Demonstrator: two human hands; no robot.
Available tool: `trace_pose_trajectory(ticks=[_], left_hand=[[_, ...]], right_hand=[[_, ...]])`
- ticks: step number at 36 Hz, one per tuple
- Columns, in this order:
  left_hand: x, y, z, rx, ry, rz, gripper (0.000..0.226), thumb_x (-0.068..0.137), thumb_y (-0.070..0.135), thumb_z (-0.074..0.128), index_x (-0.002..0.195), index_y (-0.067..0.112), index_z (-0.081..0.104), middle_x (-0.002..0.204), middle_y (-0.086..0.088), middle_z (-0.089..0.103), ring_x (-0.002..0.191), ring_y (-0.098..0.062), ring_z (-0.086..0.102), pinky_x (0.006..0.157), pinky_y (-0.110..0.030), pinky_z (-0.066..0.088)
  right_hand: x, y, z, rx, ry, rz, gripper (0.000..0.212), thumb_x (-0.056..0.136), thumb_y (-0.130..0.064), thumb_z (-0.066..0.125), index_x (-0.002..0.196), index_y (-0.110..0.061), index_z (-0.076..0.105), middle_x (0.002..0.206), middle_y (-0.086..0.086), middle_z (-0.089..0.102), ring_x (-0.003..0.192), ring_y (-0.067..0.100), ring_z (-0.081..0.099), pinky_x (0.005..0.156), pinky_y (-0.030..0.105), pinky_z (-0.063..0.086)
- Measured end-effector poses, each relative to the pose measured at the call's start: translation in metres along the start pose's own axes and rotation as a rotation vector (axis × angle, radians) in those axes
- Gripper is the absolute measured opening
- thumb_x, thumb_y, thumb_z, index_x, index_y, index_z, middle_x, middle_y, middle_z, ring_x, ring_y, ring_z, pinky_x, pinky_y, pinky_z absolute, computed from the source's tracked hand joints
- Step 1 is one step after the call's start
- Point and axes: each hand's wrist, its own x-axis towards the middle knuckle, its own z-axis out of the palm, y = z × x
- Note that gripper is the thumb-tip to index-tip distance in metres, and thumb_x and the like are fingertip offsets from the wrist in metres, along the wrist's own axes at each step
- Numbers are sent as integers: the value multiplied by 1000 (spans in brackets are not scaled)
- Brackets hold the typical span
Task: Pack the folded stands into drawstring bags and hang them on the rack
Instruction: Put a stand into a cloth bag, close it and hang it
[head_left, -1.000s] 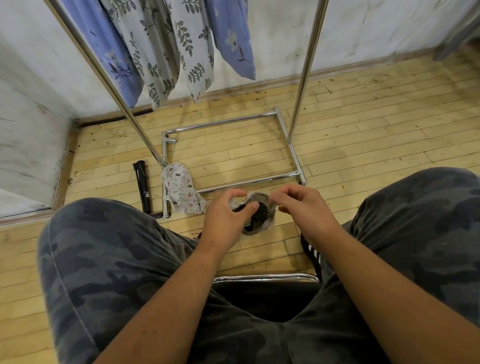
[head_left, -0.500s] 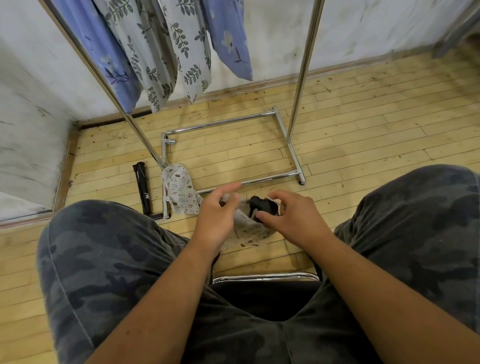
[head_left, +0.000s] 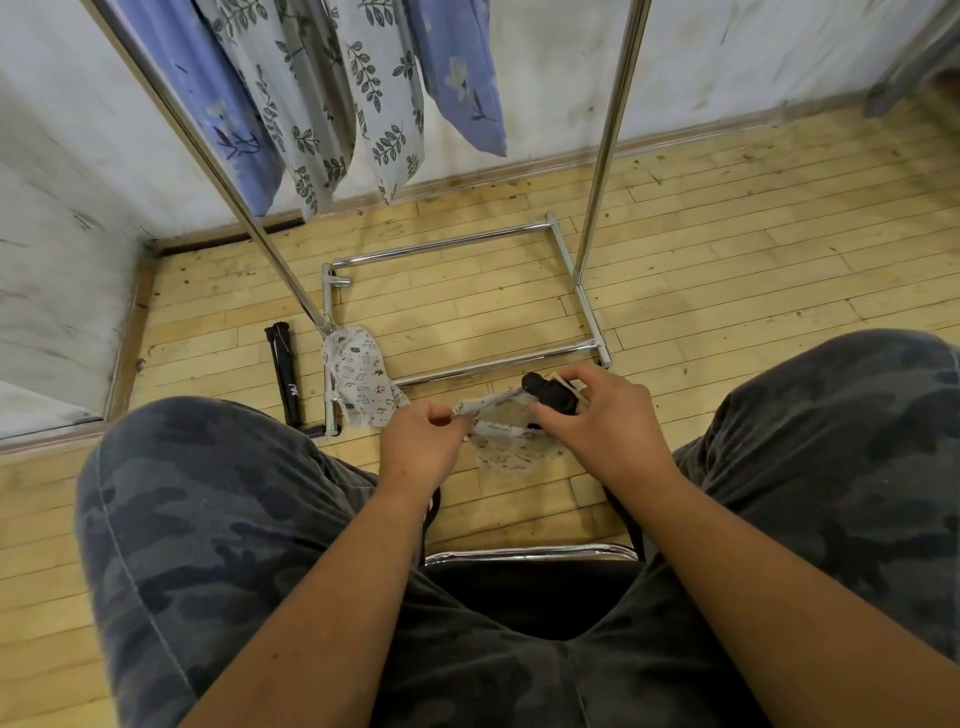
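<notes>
Between the knees, the left hand (head_left: 421, 446) pinches the rim of the drawstring bag (head_left: 509, 457) while the right hand (head_left: 608, 426), fingers curled, grips the folded stand (head_left: 550, 395), slanted, free end pointing away-left over the bag's mouth

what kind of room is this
Probably a bare indoor utility or storage room: scuffed white wall, wooden plank floor, and a chrome garment rack with patterned cloth bags hanging from it.

Stand (head_left: 553, 397) lower end hidden (inside bag (head_left: 511, 454)), rack (head_left: 613, 130) top cropped
</notes>
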Motion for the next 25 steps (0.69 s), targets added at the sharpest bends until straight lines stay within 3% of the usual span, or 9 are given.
trace_pose_trajectory(ticks=[4, 9, 12, 15, 19, 21, 25], left_hand=[[0, 2, 0, -164, -52, -50, 12, 91, 24, 76, 82, 31, 73, 84, 0, 77, 85, -21, 76, 86, -44, 63], [-1, 4, -1, -281, -54, -90, 21, 92, 14, 75, 81, 32, 73, 85, 1, 79, 85, -16, 77, 89, -40, 63], [-2, 6, -4, -280, -19, -91, 12, 90, 16, 76, 96, 26, 79, 85, 0, 79, 86, -19, 75, 89, -41, 62], [-2, 7, -5, -289, -6, -100, 16, 91, 16, 72, 97, 29, 80, 86, 0, 78, 82, -17, 72, 84, -39, 61], [-2, 9, -5, -294, 31, -114, 17, 96, 25, 65, 101, 24, 81, 87, 3, 76, 79, -18, 66, 76, -35, 55], [-3, 10, -7, -291, 42, -141, 17, 96, 25, 63, 97, 20, 79, 82, -3, 71, 75, -20, 60, 74, -36, 53], [-5, 14, -5, -216, 20, -136, 23, 99, 24, 54, 94, 18, 76, 87, -9, 71, 81, -23, 63, 86, -46, 59]], right_hand=[[1, 1, 0, -9, 15, 8, 34, 88, -42, 80, 115, -24, 69, 89, -10, 70, 67, -6, 59, 53, 6, 45], [2, 3, 0, -38, 21, 0, 42, 87, -44, 80, 122, -23, 69, 101, -4, 75, 76, 4, 64, 62, 11, 48], [1, 3, -1, -59, 16, 18, 46, 89, -42, 79, 128, -20, 67, 110, 0, 75, 84, 8, 63, 73, 20, 53], [2, 4, -1, -74, -1, 38, 45, 88, -43, 79, 125, -21, 68, 107, 0, 75, 84, 12, 66, 73, 26, 56], [2, 5, 0, -79, -1, 42, 45, 88, -43, 79, 126, -21, 68, 106, 0, 75, 84, 12, 65, 70, 23, 54], [2, 4, 0, -84, 0, 37, 45, 89, -43, 78, 127, -21, 68, 106, -1, 75, 84, 11, 65, 71, 22, 52], [1, 4, 0, -80, 14, 33, 48, 88, -44, 79, 129, -21, 68, 110, 0, 75, 88, 12, 67, 76, 24, 56]])
